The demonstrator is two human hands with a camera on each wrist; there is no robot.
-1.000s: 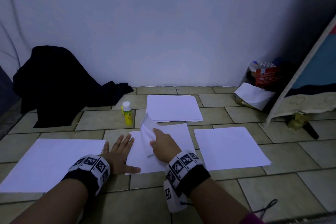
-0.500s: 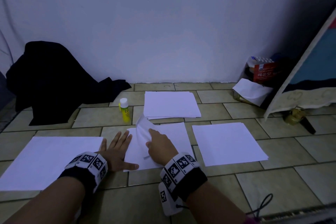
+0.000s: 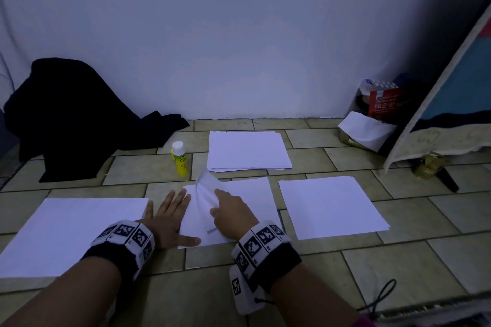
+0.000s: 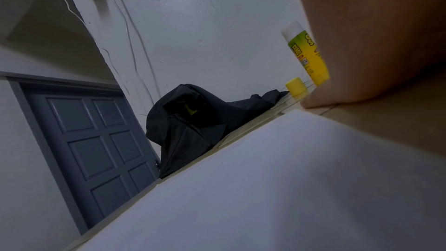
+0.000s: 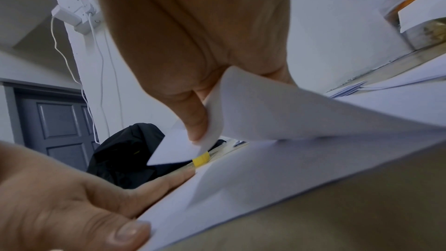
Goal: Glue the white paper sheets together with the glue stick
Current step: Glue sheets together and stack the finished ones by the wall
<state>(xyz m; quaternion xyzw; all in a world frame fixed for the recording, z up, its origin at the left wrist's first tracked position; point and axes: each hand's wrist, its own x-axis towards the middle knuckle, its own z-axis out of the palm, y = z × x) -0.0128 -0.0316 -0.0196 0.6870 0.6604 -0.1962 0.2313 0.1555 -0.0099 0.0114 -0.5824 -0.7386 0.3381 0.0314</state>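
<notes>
From the head view I count four lots of white paper on the tiled floor: a stack by the wall, a sheet to the right, a large sheet to the left, and the middle sheets under my hands. One glue stick stands upright just left of the stack, beyond my fingertips and apart from both hands. My left hand lies flat with fingers spread, its thumb and fingertips on the left edge of the middle sheets. My right hand pinches the top sheet's near-left corner, which curls up off the sheet below. There is one dark cloth against the wall on the left, and one red box in the right corner. From the left wrist, the glue stick stands beyond my hand, uncapped, with one yellow cap on the floor beside it; the large sheet fills the foreground and one grey door shows behind. From the right wrist, my right hand has thumb and finger closed on the lifted corner; my left hand presses straight fingers along the edge of the lower sheet.
</notes>
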